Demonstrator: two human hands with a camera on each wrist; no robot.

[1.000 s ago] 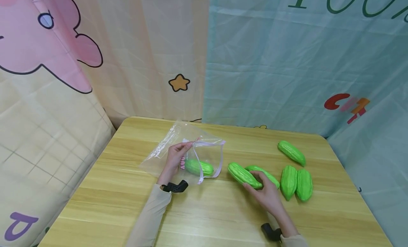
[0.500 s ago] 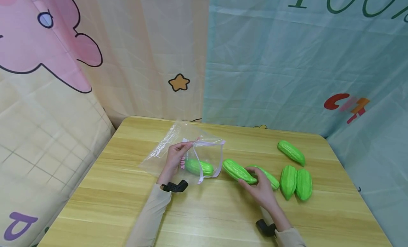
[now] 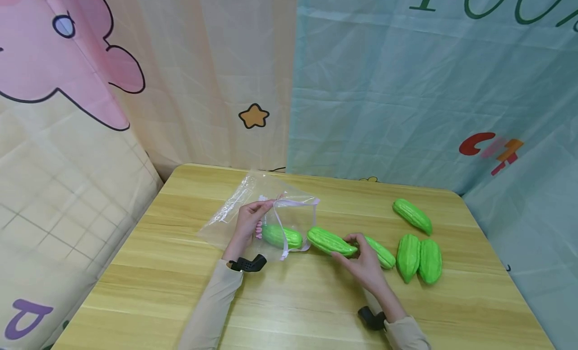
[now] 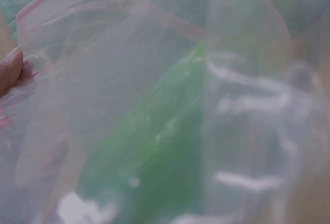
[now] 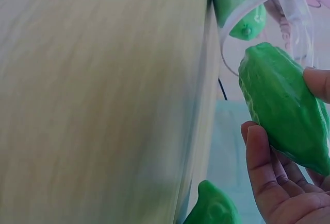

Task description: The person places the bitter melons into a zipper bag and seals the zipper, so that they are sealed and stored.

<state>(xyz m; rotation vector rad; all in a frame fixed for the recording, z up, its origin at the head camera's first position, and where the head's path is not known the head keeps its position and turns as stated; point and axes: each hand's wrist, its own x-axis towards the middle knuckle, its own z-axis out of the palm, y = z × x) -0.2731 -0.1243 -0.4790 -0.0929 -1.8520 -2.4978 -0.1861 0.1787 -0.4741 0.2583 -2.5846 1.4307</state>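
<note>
- Loading looks to be the step in hand: the bag (image 3: 239, 199) lies left of the table's (image 3: 289, 310) middle, nearer the far edge than the near one, mouth towards the right edge, one gourd (image 3: 276, 236) inside!
- The left hand (image 3: 247, 224) is narrow, thumb and fingers pinching the top of the mouth's rim (image 3: 295, 204); the opening gapes below.
- And the right hand (image 3: 367, 267) has the held gourd (image 3: 328, 241), thumb on one side, fingers on the other, gripping the end nearer the right edge.
- The free tip points leftwards, right at the mouth; whether it touches the rim, one cannot tell. The right wrist view suggests it is clear of the table.
- Four more wait: the partly hidden gourd (image 3: 382, 253) behind the right hand, a side-by-side pair (image 3: 408, 258) nearer the right edge, and the far gourd (image 3: 413, 216) towards the far right corner.
- The next move, by the look of it, calls for a level push leftwards through the opening, rim held high; a dipped tip could snag the lower rim.
</note>
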